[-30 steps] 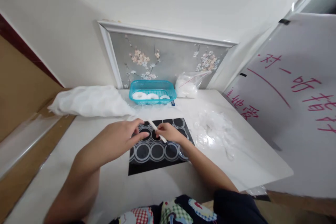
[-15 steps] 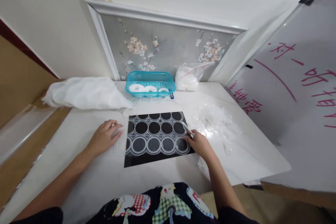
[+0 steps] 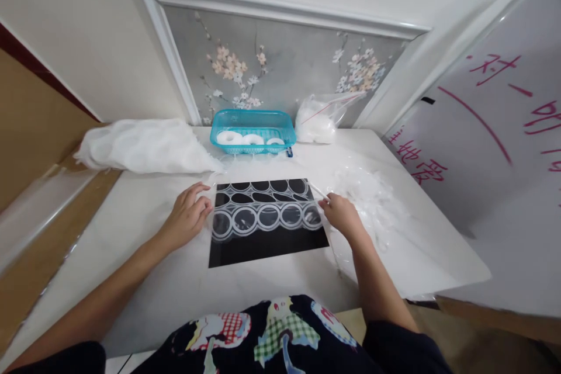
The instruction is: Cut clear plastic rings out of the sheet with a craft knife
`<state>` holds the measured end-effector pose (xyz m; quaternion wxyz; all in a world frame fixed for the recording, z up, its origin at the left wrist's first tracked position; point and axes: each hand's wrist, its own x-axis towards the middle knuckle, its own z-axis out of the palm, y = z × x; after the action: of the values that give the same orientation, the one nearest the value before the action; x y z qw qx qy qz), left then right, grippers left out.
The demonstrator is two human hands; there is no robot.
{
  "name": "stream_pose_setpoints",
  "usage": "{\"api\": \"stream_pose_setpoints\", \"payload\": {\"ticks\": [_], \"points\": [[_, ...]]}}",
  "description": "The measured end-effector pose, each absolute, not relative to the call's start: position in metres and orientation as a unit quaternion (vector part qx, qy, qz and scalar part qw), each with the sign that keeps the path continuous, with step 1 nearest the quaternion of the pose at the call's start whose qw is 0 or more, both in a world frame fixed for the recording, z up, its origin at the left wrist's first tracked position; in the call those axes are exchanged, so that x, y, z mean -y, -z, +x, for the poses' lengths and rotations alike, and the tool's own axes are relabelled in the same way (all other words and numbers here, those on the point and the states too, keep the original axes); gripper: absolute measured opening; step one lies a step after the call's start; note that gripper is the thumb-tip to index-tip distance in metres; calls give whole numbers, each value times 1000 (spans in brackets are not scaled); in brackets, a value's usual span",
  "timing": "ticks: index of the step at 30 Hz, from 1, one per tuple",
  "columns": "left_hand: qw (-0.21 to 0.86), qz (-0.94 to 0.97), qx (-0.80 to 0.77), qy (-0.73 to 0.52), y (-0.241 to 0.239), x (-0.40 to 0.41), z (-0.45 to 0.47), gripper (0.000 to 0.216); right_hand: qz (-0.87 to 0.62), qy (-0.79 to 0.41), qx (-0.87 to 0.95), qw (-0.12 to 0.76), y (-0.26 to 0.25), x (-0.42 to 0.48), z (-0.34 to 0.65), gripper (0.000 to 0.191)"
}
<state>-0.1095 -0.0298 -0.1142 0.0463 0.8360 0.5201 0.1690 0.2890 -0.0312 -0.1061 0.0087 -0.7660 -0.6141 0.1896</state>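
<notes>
A white lacy sheet with rows of rings lies over a black board on the table. Its middle rows look squashed, as if the sheet is buckled there. At the left edge, my left hand has its thumb and fingers bent together on the sheet's side; the exact pinch is hard to see. Across from it, my right hand is closed round a thin white stick-like tool, whose tip points toward the board's far right corner. The fingers of that hand also meet the sheet's right edge.
Behind the board stands a blue plastic basket with white rings in it. A clear zip bag of white material is beside it. White padded wrap lies at left, loose clear scraps at right. A whiteboard borders the right side.
The sheet's near rows have shifted away from me, baring more of the black board, and the middle rows have become squashed. Both hands have moved slightly away from me.
</notes>
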Motion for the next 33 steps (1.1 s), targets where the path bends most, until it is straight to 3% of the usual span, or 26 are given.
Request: {"api": "stream_pose_setpoints", "payload": {"ticks": [5, 9, 13, 16, 22, 28, 33], "points": [[60, 842, -511, -162, 119, 21, -94, 29, -776, -185, 602, 41, 113, 22, 294, 19], [47, 836, -516, -182, 125, 30, -91, 33, -775, -181, 593, 123, 107, 30, 286, 57], [55, 874, -471, -102, 120, 56, -86, 39, -687, -324, 568, 316, 104, 41, 249, 77], [82, 892, -445, -25, 122, 80, -81, 39, -603, -480, 565, 295, 114, 48, 207, 80], [90, 866, -491, 34, 135, 121, -72, 42, -486, -602, 579, 257, 133, 44, 144, 47], [29, 888, -457, 52, 135, 127, -70, 39, -455, -662, 525, 281, 137, 32, 123, 42], [18, 895, -442, 54, 137, 124, -75, 41, -448, -623, 573, 289, 142, 36, 127, 38]]}}
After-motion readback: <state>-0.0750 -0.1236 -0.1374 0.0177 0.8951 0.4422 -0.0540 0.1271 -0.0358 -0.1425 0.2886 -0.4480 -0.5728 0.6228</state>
